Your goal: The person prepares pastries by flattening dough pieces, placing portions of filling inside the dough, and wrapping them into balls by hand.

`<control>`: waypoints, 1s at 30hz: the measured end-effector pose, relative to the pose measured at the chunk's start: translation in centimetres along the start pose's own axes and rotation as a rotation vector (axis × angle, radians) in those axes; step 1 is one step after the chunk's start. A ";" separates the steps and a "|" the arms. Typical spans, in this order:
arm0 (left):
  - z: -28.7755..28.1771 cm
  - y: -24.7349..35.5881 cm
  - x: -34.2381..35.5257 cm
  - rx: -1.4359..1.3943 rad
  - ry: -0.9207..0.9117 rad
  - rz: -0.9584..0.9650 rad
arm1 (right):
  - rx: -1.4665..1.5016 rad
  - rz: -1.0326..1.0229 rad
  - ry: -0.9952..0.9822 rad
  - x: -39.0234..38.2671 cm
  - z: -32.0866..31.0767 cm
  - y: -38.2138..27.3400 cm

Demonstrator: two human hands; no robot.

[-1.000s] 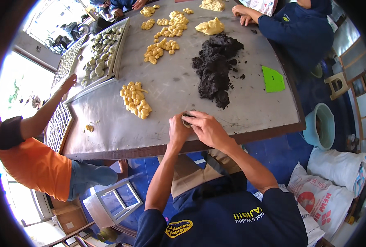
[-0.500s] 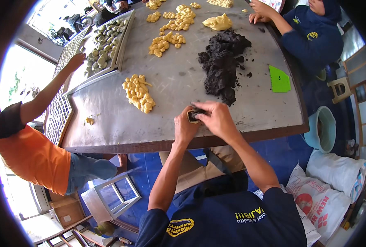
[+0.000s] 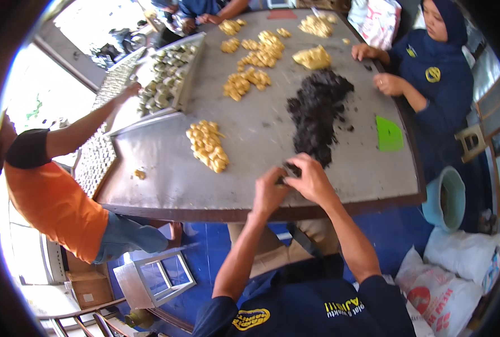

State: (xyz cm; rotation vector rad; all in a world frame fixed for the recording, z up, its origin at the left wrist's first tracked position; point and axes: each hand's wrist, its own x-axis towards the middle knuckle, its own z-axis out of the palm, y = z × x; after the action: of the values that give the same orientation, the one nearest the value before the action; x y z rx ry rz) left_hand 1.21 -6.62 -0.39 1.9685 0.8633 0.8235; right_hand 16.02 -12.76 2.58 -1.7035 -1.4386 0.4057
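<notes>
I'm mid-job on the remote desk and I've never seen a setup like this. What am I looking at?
There is no machine here: these are a person's bare hands. The view is from a wide fisheye camera on that person's head, looking down, so straight edges bend. The left hand and right hand meet over the near edge of a table, holding a dark lump mostly hidden by fingers. Beyond them lies a dark heap; to its left, yellow dough in clumps; to its right, a green sheet. At upper left, a tray holds rounded pieces.
</notes>
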 end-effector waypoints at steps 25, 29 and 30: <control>-0.9 0.6 -1.1 -0.046 -0.023 -0.096 | -0.540 -0.042 0.269 -2.3 -5.2 1.2; -0.9 1.7 -0.9 -0.078 -0.043 -0.111 | -0.014 -0.011 0.118 -2.9 -3.0 -3.0; -0.8 1.1 -1.0 -0.075 -0.039 -0.111 | 0.016 0.074 0.019 -2.9 -2.4 -4.3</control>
State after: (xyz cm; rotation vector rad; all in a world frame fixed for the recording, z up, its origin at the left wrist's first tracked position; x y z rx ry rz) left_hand 0.34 -7.55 0.66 1.8481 0.8972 0.7409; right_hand 14.12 -16.43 6.45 -1.7472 -1.3582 0.4389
